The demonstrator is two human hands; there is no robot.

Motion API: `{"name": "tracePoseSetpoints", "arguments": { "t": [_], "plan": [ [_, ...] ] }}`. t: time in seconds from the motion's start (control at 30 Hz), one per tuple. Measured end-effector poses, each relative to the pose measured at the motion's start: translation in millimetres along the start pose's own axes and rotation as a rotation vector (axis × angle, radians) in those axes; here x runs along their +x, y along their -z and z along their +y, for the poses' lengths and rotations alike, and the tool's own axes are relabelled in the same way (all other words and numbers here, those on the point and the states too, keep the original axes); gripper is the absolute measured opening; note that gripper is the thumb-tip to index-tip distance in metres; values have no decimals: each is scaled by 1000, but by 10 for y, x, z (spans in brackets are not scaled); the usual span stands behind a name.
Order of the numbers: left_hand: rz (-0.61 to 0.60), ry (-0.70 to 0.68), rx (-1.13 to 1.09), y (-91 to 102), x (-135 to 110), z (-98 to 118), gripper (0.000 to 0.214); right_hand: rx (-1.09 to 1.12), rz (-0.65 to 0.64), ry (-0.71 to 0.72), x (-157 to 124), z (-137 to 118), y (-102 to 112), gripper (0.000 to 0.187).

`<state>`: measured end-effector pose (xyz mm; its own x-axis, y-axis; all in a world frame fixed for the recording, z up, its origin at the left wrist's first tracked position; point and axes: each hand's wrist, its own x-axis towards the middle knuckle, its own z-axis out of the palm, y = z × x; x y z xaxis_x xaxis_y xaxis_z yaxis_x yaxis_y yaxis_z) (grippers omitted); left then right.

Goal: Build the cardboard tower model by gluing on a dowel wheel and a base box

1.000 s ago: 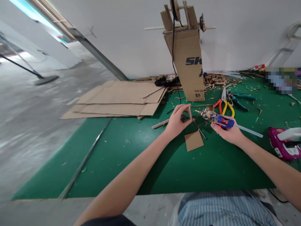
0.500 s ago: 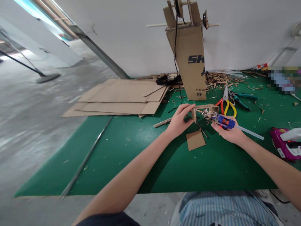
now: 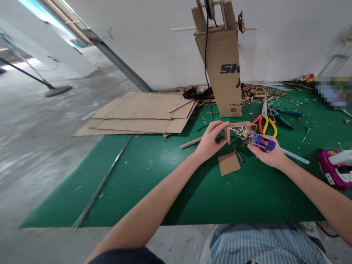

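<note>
My left hand (image 3: 211,139) pinches the end of a small U-shaped cardboard frame (image 3: 240,127), holding it just above the green mat. My right hand (image 3: 268,154) grips a blue and orange hot glue gun (image 3: 264,142), with a clear glue stick (image 3: 293,156) sticking out of its back. The gun's nozzle end, crusted with glue and debris, reaches into the frame's opening. Whether it touches the cardboard is hidden. Below both hands, a flat cardboard square (image 3: 229,163) lies on the mat.
A tall cardboard construction (image 3: 221,62) stands behind the hands, beside wood shavings (image 3: 255,91). Pliers and snips (image 3: 265,123) lie to the right, with a magenta tool (image 3: 334,168) further right. Stacked cardboard sheets (image 3: 140,113) lie left. The green mat (image 3: 115,194) ends at a floor edge.
My left hand has moved right, and its cardboard now forms a frame around the glue gun's nozzle. The glue gun has barely moved, and the view has shifted slightly.
</note>
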<state>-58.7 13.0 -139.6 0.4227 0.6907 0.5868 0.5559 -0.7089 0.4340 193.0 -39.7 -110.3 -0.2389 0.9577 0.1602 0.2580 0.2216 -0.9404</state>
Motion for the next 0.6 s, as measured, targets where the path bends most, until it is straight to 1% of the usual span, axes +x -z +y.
{"name": "tracePoseSetpoints", "arguments": {
  "t": [0.17, 0.37, 0.6],
  "plan": [
    [5, -3, 1, -3, 2, -6, 61, -10, -11, 10, -4, -4, 3, 38],
    [0, 17, 0, -8, 1, -22, 60, -83, -30, 41, -9, 23, 3, 39],
    [6, 9, -16, -9, 4, -19, 59, -82, -43, 50, -11, 33, 2, 36]
  ]
}}
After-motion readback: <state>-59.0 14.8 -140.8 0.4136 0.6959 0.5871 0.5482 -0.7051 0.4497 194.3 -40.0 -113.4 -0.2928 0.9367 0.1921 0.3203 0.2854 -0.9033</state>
